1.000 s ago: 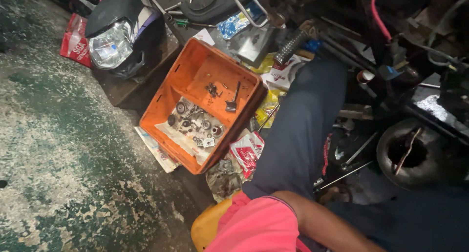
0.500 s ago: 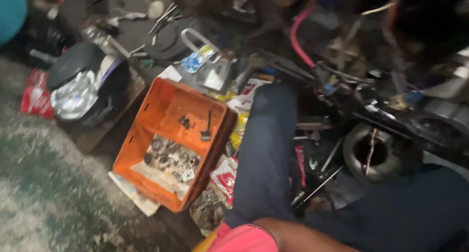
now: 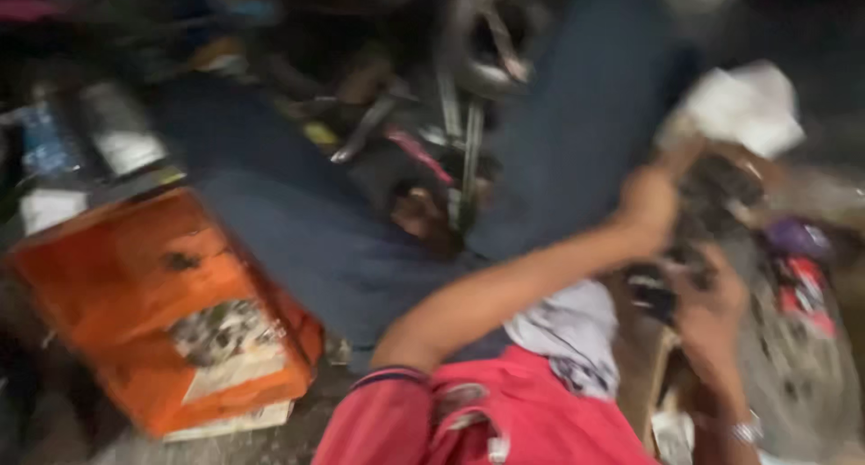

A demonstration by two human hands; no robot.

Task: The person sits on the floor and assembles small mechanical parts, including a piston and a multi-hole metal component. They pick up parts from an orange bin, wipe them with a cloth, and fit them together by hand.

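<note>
Cluttered floor, orange crate [image 3: 135,285], white wrapper [image 3: 748,104]

Obstacles around my left hand [image 3: 651,204]: dark blurred parts [image 3: 712,190] touching it on the right, white cloth [image 3: 743,104] just above, my right hand [image 3: 707,307] below. Open passage: leftward, over my blue trouser leg [image 3: 577,132].

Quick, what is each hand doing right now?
Left hand: reaching across to a dark blurred object; grip cannot be told.
Right hand: touching dark parts; grip cannot be told.
</note>
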